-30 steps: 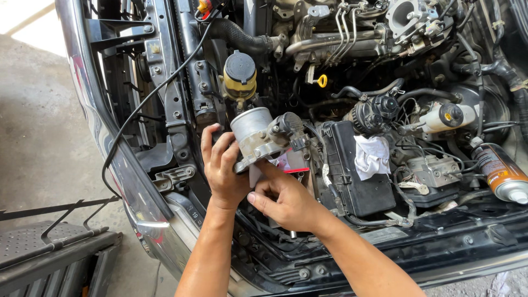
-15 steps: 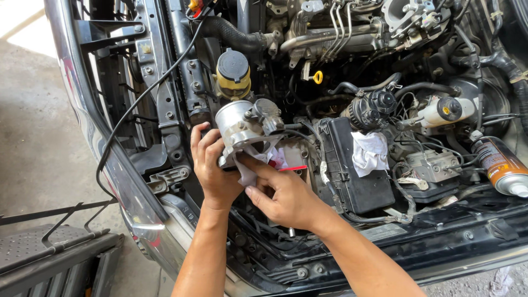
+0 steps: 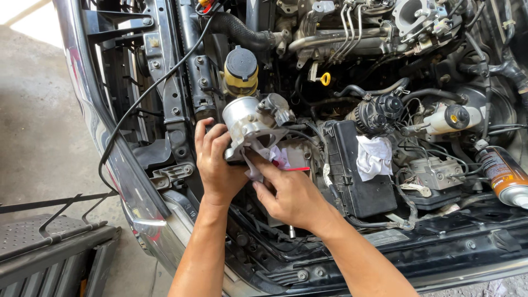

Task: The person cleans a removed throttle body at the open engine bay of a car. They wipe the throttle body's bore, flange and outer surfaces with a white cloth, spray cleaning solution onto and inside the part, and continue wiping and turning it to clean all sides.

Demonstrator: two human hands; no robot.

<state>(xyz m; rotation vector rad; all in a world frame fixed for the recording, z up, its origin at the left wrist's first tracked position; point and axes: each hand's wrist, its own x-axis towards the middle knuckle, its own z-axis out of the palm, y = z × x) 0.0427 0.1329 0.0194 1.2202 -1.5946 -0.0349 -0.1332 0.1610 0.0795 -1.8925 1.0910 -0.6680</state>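
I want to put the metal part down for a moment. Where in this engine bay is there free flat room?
The flat black box lid has bare room below the white rag. The front panel below the spray can is also bare. Around the left hand, right hand and metal part, hoses and wires crowd everything.

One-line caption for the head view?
Left hand grips a metal engine part over the engine bay while right hand presses a rag to it.

Bright daylight falls from the upper left, whitening the concrete floor (image 3: 33,110) and glaring off the chrome bumper edge (image 3: 99,126). Deep engine bay (image 3: 341,71) recesses stay dark. Focus is sharp, with slight wide-angle bending at the edges.
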